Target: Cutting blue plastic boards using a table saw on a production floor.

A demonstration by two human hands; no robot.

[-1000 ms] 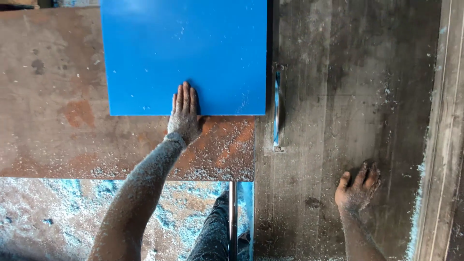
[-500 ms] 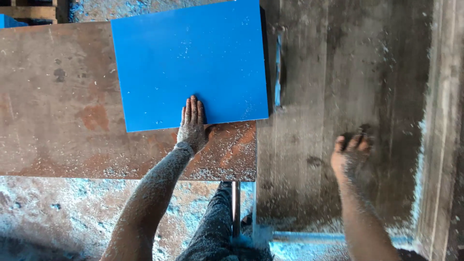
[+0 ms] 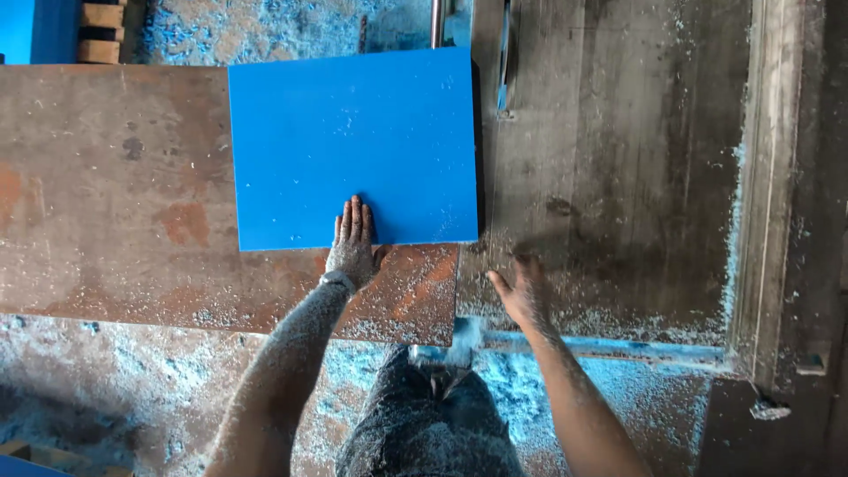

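Observation:
A flat blue board [image 3: 353, 146] lies on a rusty brown metal table [image 3: 115, 203], its right edge against the seam with a grey wooden saw bench [image 3: 618, 177]. My left hand [image 3: 353, 243] presses flat on the board's near edge, fingers together and pointing away from me. My right hand [image 3: 523, 291], dusty and blurred, hovers over the grey bench near its front edge, just right of the board's near right corner, fingers spread and holding nothing. A thin saw blade [image 3: 505, 62] stands in a slot beyond the board's far right corner.
Blue-white sawdust covers the floor [image 3: 106, 380] and the bench's front rail [image 3: 618, 346]. A raised wooden fence [image 3: 767, 185] runs along the bench's right side. Stacked wooden blocks [image 3: 99, 31] and another blue sheet [image 3: 18, 31] sit at the far left.
The blue board has come back toward me and left, away from the blade, under my left hand. My right hand has swept left across the bench toward the board's near corner.

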